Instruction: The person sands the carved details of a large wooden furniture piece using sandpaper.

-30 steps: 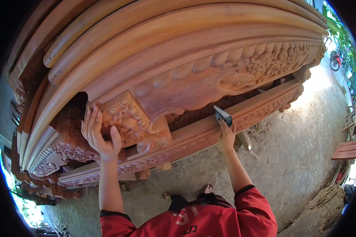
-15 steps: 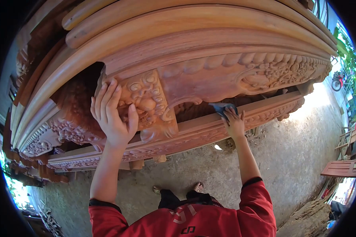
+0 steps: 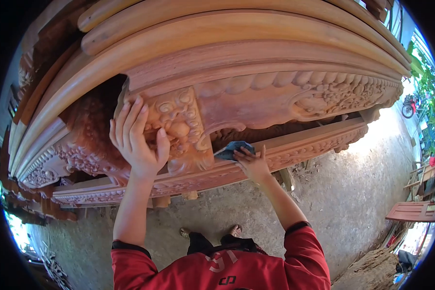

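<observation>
A large carved wooden furniture piece (image 3: 256, 106) spans the view, with scrolls and a raised floral block (image 3: 181, 128) at its corner post. My left hand (image 3: 137, 137) rests on the left side of that block, fingers extended and thumb apart, holding nothing. My right hand (image 3: 253, 166) presses a dark blue-grey folded sheet of sandpaper (image 3: 236, 149) against the lower rail (image 3: 295, 140), just right of the post's carved foot. Its fingers lie over the sheet, which hides part of the rail's top edge.
Curved smooth wooden members (image 3: 227, 29) are stacked above the carving. Below is a concrete floor (image 3: 333, 193). Wood scraps (image 3: 372, 268) lie at the lower right, near a reddish wooden panel (image 3: 413, 211). A red motorbike (image 3: 409, 107) stands at far right.
My right hand has slid left along the lower rail with the sandpaper, toward the corner post. My left hand keeps its place on the carved block.
</observation>
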Motion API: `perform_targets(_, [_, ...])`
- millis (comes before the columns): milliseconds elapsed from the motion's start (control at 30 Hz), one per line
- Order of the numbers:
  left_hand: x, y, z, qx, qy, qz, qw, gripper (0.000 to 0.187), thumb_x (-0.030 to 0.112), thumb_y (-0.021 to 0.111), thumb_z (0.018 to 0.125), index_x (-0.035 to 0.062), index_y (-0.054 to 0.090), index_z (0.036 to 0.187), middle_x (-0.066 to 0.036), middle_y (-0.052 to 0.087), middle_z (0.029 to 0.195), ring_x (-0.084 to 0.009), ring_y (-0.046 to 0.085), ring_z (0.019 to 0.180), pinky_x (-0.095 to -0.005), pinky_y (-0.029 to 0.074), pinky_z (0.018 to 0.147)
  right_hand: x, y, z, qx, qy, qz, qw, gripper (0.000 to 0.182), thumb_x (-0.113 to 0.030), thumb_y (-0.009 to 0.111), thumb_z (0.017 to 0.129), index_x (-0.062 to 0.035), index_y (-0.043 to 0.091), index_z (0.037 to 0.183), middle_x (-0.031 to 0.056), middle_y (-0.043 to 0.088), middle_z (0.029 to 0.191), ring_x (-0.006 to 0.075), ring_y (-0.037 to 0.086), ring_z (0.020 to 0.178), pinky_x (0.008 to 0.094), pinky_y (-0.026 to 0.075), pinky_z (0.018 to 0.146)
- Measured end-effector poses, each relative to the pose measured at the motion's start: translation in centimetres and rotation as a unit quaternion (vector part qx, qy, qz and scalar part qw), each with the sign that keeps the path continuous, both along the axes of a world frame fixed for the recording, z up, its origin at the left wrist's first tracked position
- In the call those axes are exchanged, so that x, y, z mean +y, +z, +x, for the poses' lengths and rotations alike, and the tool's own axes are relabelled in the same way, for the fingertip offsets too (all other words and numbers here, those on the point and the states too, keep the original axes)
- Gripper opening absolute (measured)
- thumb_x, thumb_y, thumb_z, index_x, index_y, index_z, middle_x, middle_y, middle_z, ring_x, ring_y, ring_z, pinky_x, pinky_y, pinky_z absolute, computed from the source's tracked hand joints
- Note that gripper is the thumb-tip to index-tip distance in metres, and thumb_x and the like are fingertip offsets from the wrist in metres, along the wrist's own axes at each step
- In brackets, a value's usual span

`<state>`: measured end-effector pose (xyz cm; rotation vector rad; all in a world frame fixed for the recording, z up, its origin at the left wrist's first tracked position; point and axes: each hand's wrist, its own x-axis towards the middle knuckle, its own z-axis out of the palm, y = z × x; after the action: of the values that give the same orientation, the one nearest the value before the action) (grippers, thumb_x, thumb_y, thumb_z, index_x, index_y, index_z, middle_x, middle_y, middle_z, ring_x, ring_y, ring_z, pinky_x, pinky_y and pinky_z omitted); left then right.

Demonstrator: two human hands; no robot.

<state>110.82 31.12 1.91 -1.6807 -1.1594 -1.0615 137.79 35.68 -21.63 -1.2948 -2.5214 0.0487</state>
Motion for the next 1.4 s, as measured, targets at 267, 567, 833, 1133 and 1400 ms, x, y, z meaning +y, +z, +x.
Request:
perform_targets(267, [0.5, -0.2, 0.2, 0.019, 0.007, 0.028, 0.999, 0.040, 0.028, 0.047, 0.086, -0.0014, 0.052, 0.112, -0.016, 0.056, 0.116, -0.0326, 0.048, 0.113, -0.0440, 0.025, 0.101, 4.6, 1.1, 10.1, 0.180, -0.458, 0.004, 0.870, 0.034, -0.030, 0.042, 0.090, -0.0131, 0.054, 0.116, 0.0074, 0.052, 0.122, 0.0236, 0.043, 0.120, 0.0641, 0.018, 0.098])
perform_targets(567, [-1.7, 0.0, 0.8, -0.048, -0.037, -0.087, 0.994, 0.044, 0.024, 0.038, 0.090, -0.0059, 0.041, 0.122, -0.022, 0.043, 0.129, -0.0379, 0.037, 0.121, -0.0485, 0.023, 0.103, -1.5, -3.1, -0.3, 0.104, -0.096, 0.059, 0.988, 0.036, -0.031, 0.049, 0.086, -0.0181, 0.053, 0.119, -0.0076, 0.046, 0.132, 0.0084, 0.037, 0.125, 0.0695, 0.011, 0.096])
perform_targets(833, [-4.0, -19.4, 8.2, 0.006, -0.270, -0.459, 0.846, 0.056, 0.024, 0.055, 0.081, 0.0014, 0.036, 0.128, -0.028, 0.031, 0.134, -0.0497, 0.029, 0.123, -0.0557, 0.026, 0.099, 1.8, -10.5, 11.3, 0.360, -0.488, 0.154, 0.780, 0.036, -0.018, 0.049, 0.086, -0.0068, 0.051, 0.120, 0.0078, 0.045, 0.132, 0.0309, 0.034, 0.127, 0.0606, 0.017, 0.100])
perform_targets(1133, [7.5, -22.8, 16.0, -0.133, -0.197, -0.491, 0.838, 0.037, 0.028, 0.053, 0.084, 0.0018, 0.053, 0.110, -0.020, 0.058, 0.107, -0.0368, 0.053, 0.101, -0.0426, 0.040, 0.087, -5.1, -18.9, -4.0, 0.343, -0.312, 0.130, 0.876, 0.047, -0.020, 0.060, 0.077, -0.0148, 0.050, 0.122, 0.0080, 0.041, 0.135, 0.0292, 0.030, 0.130, 0.0608, 0.001, 0.102])
perform_targets(1400, [8.0, -23.4, 15.3, -0.077, -0.173, -0.541, 0.819, 0.043, 0.039, 0.046, 0.086, 0.0018, 0.054, 0.105, -0.022, 0.058, 0.100, -0.0388, 0.054, 0.093, -0.0438, 0.041, 0.080, -1.3, -21.2, 0.8, 0.509, -0.441, 0.063, 0.737, 0.041, -0.012, 0.046, 0.080, -0.0014, 0.048, 0.119, 0.0228, 0.034, 0.136, 0.0368, 0.026, 0.130, 0.0605, 0.000, 0.101])
